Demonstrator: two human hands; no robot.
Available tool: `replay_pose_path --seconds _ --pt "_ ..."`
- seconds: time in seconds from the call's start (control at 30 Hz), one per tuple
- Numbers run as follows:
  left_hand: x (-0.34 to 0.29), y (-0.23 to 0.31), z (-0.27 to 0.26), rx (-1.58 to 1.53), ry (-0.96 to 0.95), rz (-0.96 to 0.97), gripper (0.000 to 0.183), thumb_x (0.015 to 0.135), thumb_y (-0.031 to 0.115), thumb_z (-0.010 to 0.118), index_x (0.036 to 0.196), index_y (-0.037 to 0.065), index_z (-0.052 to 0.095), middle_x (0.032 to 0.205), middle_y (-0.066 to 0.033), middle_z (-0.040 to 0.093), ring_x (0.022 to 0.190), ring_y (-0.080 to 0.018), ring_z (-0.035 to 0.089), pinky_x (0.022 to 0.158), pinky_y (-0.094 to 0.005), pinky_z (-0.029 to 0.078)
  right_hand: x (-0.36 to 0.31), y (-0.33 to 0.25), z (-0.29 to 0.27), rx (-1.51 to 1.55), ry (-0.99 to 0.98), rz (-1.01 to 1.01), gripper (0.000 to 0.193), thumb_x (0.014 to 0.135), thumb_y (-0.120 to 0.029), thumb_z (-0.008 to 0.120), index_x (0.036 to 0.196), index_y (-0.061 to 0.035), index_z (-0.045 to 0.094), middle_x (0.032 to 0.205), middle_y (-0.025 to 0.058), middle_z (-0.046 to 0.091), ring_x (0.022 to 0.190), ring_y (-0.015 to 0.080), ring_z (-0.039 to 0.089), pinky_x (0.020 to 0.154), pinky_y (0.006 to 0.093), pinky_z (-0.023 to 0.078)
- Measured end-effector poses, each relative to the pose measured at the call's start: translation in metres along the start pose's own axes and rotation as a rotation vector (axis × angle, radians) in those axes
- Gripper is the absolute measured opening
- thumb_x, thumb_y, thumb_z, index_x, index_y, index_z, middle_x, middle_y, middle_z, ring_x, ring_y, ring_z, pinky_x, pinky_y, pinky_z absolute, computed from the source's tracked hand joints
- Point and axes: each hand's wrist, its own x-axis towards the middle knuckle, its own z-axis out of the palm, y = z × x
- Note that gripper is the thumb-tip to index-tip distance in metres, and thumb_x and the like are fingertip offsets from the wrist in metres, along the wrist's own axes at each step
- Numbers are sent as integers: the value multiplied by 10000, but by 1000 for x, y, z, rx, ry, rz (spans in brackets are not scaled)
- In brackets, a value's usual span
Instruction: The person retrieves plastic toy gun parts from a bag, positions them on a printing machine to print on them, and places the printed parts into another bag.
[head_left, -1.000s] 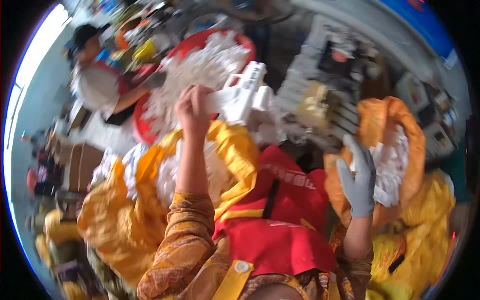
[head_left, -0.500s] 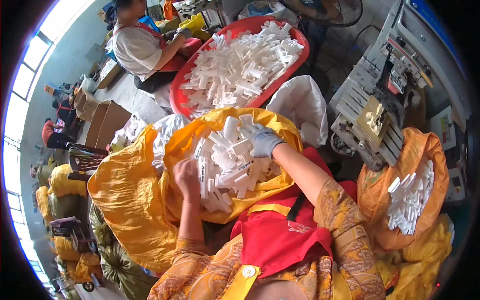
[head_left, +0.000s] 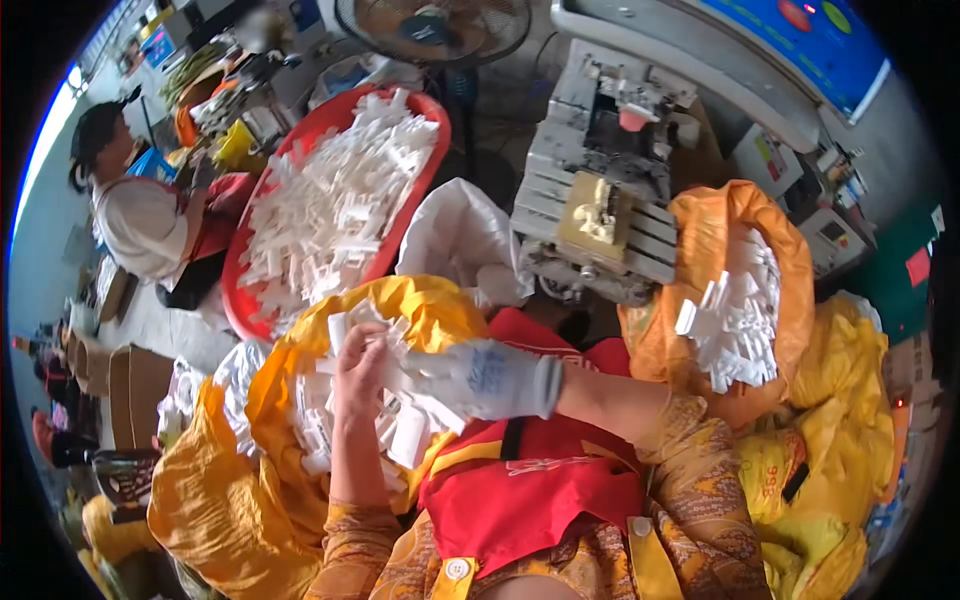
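Observation:
A yellow woven sack (head_left: 280,390) lies rolled open in front of me, filled with white plastic pieces (head_left: 409,436). My left hand (head_left: 360,368), bare, is over the sack's left half, its fingers curled together. What they hold, if anything, cannot be made out among the white pieces. From the right, my right hand (head_left: 485,378) in a pale grey glove reaches across the sack toward the left fingertips. Its fingers are blurred and blend with the pieces, so its grip does not show.
Beyond the sack stands a red tub (head_left: 440,150) heaped with white pieces, beside a white sack (head_left: 462,235). A metal machine (head_left: 550,210) and an orange sack (head_left: 790,270) of white pieces are on the right. A co-worker (head_left: 140,230) sits at far left; a fan (head_left: 432,30) stands behind.
My view has turned right. My right hand has moved from the sack's far right side toward my left hand, and the two are now close together over the pieces.

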Motion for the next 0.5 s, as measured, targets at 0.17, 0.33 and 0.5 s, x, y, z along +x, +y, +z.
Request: replay_pose_path --seconds 0.17,0.33,0.5 --pt "35 27 87 245 -607 -108 282 906 226 595 1164 113 579 812 62 551 645 -14 491 532 -188 375 -58 -30 -64 -206 32 133 284 798 -113 596 1080 -73 606 1094 107 546 852 278 626 758 359 526" --pt "71 29 150 169 -557 67 385 957 265 580 1284 70 525 1052 -15 615 917 -78 568 759 -225 465 -112 -30 -102 -170 385 249 311 775 -77 652 1076 -11 617 1063 137 575 946 260 605 815 332 495" --pt "93 1 62 1021 -221 533 239 886 171 596 1088 57 653 1032 -127 689 903 -243 669 790 -335 515 -197 -60 -97 90 580 548 402 751 -48 651 1147 14 622 1169 159 578 1103 258 564 944 351 449"
